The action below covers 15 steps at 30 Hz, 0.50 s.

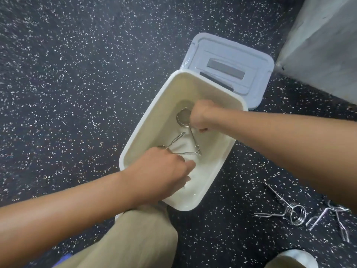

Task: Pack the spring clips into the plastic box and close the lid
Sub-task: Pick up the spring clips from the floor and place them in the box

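A white plastic box [152, 120] stands open on the speckled floor, its pale lid [229, 68] lying flat beyond its far end. Both hands reach inside. My right hand [201, 116] is closed on a metal spring clip [184, 117] at the far end of the box, its coil showing left of the fingers and one leg pointing down. My left hand [164, 171] is closed on a second spring clip [173, 148] near the box's middle, its coil partly hidden under my fingers. Two more spring clips [293, 211] [336, 217] lie on the floor at lower right.
My knee in beige trousers [135, 235] sits just in front of the box. A grey block [324, 43] fills the upper right corner. A white rounded object [293, 258] shows at the bottom right edge. Dark speckled floor [67, 84] spreads to the left.
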Each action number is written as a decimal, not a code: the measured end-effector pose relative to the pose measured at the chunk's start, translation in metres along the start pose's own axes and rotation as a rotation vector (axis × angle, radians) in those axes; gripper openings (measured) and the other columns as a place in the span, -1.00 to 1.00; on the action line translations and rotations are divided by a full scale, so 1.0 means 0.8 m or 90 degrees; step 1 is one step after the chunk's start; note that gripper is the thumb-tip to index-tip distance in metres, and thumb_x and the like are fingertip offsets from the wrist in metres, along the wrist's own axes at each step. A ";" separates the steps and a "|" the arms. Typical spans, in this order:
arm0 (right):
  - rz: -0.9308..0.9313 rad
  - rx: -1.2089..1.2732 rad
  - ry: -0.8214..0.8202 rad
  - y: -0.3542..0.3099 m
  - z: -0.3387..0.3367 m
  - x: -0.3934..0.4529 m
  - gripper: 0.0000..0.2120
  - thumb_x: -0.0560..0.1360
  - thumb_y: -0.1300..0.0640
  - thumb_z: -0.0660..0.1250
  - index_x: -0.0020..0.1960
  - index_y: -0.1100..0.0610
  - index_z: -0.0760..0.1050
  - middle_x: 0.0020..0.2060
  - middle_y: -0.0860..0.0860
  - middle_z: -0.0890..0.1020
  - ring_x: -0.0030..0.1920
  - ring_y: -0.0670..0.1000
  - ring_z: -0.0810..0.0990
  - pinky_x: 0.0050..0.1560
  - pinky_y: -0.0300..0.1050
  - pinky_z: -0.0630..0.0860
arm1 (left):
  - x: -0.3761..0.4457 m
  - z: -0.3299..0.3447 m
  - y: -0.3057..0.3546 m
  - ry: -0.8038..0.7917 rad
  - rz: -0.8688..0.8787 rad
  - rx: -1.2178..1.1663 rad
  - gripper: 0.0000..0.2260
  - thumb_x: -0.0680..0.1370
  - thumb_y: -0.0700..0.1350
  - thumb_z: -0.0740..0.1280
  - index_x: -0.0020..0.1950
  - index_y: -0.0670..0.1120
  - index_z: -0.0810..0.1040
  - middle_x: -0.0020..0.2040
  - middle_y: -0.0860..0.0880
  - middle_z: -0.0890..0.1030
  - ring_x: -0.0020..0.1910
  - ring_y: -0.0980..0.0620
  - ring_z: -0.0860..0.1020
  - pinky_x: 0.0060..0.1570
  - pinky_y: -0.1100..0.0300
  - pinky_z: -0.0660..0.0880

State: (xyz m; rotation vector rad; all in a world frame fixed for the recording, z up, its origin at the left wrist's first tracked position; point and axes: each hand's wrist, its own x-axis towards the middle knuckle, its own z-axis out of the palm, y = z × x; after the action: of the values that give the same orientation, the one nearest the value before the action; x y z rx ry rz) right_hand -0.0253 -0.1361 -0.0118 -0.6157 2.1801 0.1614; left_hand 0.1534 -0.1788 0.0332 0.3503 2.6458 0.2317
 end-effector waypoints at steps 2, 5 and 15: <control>0.017 0.013 0.013 0.001 0.010 -0.001 -0.76 0.51 0.31 0.31 -0.33 0.21 0.51 -0.71 -0.01 0.48 -0.58 -0.04 0.47 -0.41 -0.18 0.41 | 0.001 0.002 0.003 -0.005 0.002 -0.021 -0.77 0.66 0.08 0.17 -0.07 -0.04 0.32 -0.17 -0.07 0.63 -0.18 -0.24 0.60 -0.28 0.05 0.42; 0.017 0.023 0.035 -0.001 0.016 -0.002 -0.71 0.49 0.34 0.32 -0.39 0.18 0.43 -0.57 0.02 0.48 -0.54 -0.05 0.42 -0.51 -0.18 0.31 | 0.002 0.005 0.005 0.008 0.005 -0.038 -0.76 0.66 0.08 0.16 -0.09 -0.05 0.30 -0.21 -0.06 0.61 -0.23 -0.24 0.58 -0.20 -0.03 0.56; -0.070 0.180 0.054 0.023 -0.009 -0.023 -0.74 0.58 0.09 0.33 -0.15 0.20 0.70 -0.61 0.00 0.58 -0.60 -0.11 0.50 -0.47 -0.22 0.38 | 0.013 0.005 -0.016 -0.009 -0.054 -0.001 -0.73 0.65 0.13 0.14 0.11 -0.03 0.47 -0.06 -0.03 0.65 -0.11 -0.21 0.63 -0.23 0.03 0.45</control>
State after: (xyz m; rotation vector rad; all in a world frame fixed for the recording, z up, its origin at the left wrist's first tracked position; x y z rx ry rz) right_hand -0.0297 -0.1158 0.0051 -0.5862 2.1908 -0.2322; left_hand 0.1438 -0.1873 0.0225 0.2373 2.6396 0.2040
